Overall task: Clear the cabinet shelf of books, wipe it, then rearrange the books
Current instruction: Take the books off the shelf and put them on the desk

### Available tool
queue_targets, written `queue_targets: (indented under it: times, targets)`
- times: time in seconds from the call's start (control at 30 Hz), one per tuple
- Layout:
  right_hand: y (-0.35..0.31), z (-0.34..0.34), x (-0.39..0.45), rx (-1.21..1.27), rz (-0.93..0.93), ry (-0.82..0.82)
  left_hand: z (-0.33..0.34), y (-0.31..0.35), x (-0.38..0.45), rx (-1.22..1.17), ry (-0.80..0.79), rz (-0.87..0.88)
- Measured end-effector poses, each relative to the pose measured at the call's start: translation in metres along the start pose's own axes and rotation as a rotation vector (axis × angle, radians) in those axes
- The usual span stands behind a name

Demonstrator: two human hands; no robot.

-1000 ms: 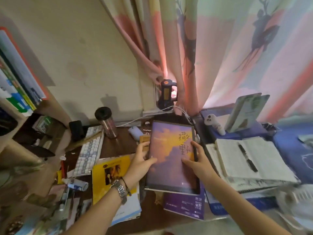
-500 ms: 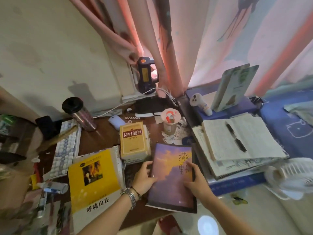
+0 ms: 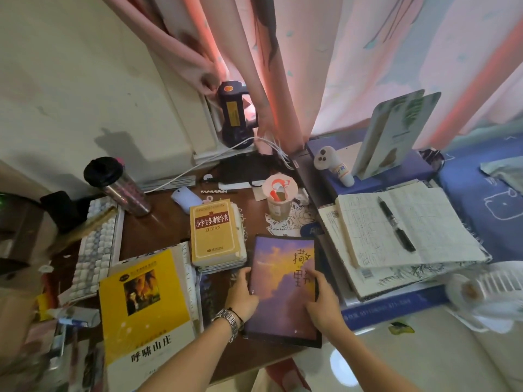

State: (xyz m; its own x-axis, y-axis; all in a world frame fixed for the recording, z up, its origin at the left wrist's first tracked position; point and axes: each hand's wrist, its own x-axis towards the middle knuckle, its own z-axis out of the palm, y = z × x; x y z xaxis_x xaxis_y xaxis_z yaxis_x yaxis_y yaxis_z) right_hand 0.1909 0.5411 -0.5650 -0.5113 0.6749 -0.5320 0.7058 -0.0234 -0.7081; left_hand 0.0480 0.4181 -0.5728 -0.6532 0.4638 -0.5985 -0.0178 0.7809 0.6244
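A purple and orange sunset-cover book (image 3: 283, 290) lies flat near the front edge of the brown desk (image 3: 158, 230). My left hand (image 3: 242, 292) grips its left edge, thumb on the cover. My right hand (image 3: 321, 298) holds its right edge, fingers lying on the cover. Left of it sits a yellow book (image 3: 144, 309) on top of a white one. A thick yellow dictionary (image 3: 216, 233) lies behind, on a small stack. The cabinet shelf is out of view.
An open notebook (image 3: 407, 224) with a black pen (image 3: 396, 224) tops a pile at the right. A paper cup (image 3: 280, 199), steel tumbler (image 3: 119, 186), white keyboard (image 3: 94, 247), mouse (image 3: 185, 198) and black lamp (image 3: 233, 114) crowd the back. A white fan (image 3: 486, 292) sits at the right edge.
Both hands brought the sunset book down from the air onto the desk's front edge. The camera tilted down, so the shelf at the left left the view.
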Motion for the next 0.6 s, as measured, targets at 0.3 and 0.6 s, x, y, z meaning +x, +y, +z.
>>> queue_targets:
  times: [0.3, 0.6]
  targets:
    - [-0.005, -0.013, 0.014, -0.107, 0.003, -0.093, -0.017, 0.010, 0.003, 0.128, -0.263, -0.016]
    - [-0.054, -0.027, 0.001, -0.755, -0.108, -0.049, -0.060, 0.027, -0.013, 0.445, -0.289, 0.140]
